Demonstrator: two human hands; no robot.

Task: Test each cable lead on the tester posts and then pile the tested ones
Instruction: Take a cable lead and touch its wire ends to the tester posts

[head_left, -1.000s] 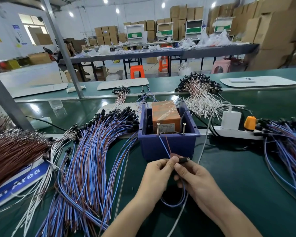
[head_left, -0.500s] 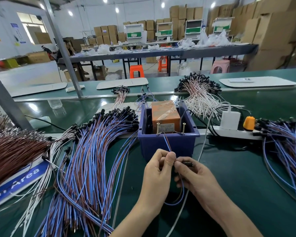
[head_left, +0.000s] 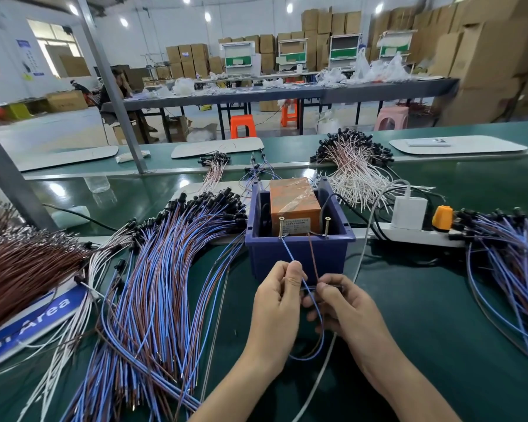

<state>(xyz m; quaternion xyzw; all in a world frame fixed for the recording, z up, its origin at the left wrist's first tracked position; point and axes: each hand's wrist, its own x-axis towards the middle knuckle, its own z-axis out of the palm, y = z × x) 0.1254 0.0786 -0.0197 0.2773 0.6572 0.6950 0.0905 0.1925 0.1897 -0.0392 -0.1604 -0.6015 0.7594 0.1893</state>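
A blue bin point(head_left: 299, 254) holds an orange tester box point(head_left: 294, 199) with two upright metal posts, the left post point(head_left: 281, 226) and the right post point(head_left: 327, 227). My left hand point(head_left: 279, 303) pinches the blue lead point(head_left: 288, 249), whose tip reaches the left post. My right hand point(head_left: 345, 306) pinches the brown lead point(head_left: 313, 254), whose tip points up toward the right post; contact there is unclear. The cable loops down between my hands point(head_left: 310, 354).
A large pile of blue-and-brown cables point(head_left: 165, 278) lies left of the bin, with brown wires point(head_left: 22, 266) further left. Another blue-and-brown pile point(head_left: 512, 257) lies at the right. A white power strip point(head_left: 421, 233) with a charger sits right of the bin; white cables point(head_left: 354, 169) lie behind.
Both hands have spread the two leads apart and raised their tips from the bin's front up to the tester posts.
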